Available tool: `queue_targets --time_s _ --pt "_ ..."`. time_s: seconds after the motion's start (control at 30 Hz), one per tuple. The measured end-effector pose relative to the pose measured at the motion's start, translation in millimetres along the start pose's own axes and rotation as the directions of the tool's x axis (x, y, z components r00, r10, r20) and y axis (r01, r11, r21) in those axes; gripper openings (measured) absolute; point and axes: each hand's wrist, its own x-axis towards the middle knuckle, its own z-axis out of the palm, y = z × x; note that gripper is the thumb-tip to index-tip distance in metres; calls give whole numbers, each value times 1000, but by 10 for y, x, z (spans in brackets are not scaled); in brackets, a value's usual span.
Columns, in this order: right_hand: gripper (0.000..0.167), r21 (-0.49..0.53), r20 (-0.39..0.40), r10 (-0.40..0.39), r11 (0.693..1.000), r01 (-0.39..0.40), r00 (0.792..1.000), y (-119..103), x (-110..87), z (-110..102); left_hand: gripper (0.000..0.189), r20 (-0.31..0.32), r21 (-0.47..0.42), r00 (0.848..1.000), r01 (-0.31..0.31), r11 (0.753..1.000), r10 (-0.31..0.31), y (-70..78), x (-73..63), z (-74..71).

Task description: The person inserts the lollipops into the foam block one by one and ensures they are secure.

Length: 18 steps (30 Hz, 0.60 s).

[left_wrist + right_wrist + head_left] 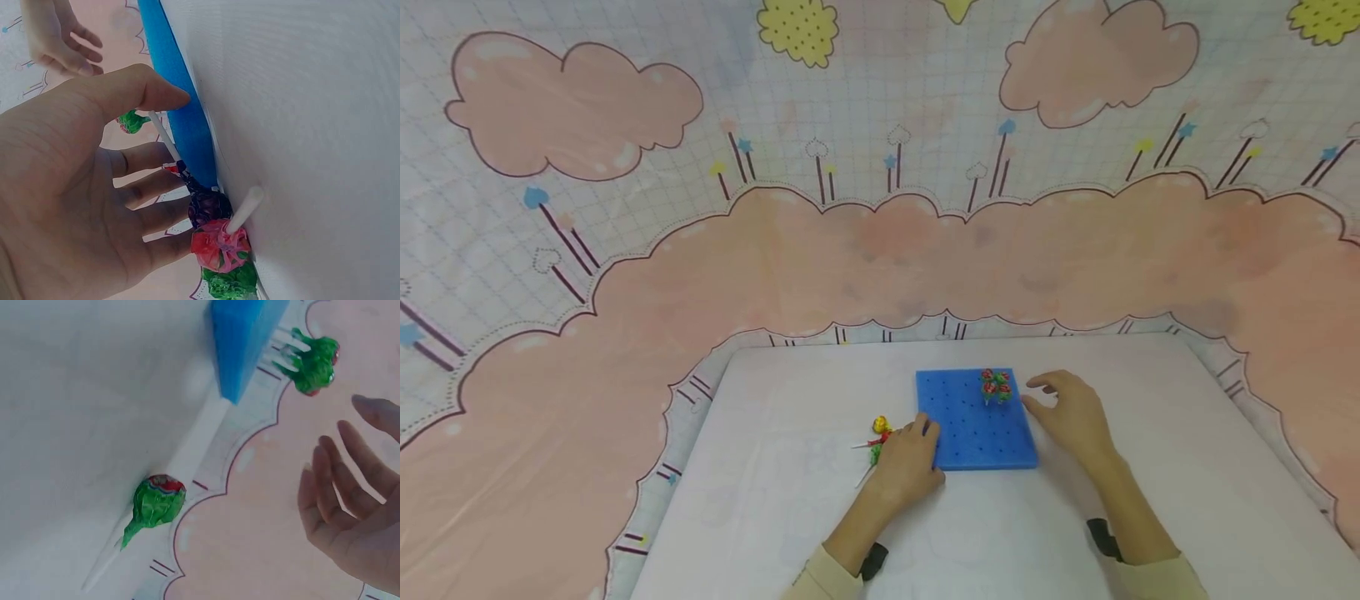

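In the head view my left hand [906,467] lies at the left edge of the blue pegboard [973,429], beside a yellow lollipop [880,425] and others. The left wrist view has the thumb tip overlapping the board's edge and the loosely bent fingers behind a dark purple lollipop [209,206], its stick tilted toward the thumb. A pink-red lollipop [220,245] and a green one [231,282] are next to it. Right of the board, my right hand [1075,417] holds nothing, thumb and fingers apart. A green-and-red lollipop [156,503] lies near it, hidden in the head view.
Several green-and-red lollipops [996,387] stand upright in holes near the board's far right corner. The white tabletop [790,392] runs back to a patterned cloth [850,258] with pink clouds.
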Motion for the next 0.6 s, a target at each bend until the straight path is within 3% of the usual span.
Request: queue_targets --time_s 0.17,0.37,0.6 --pt "29 -25 43 16 1000 -15 999 35 -76 -99 60 12 -1 1000 1 1000 -1 -3 -1 4" --pt "33 -48 149 53 998 -46 987 43 -153 -238 60 15 -4 1000 10 1000 -10 -4 -9 -6" --pt "41 -65 308 151 988 -137 939 85 -246 -338 62 18 3 1000 7 1000 -7 -1 18 -10"
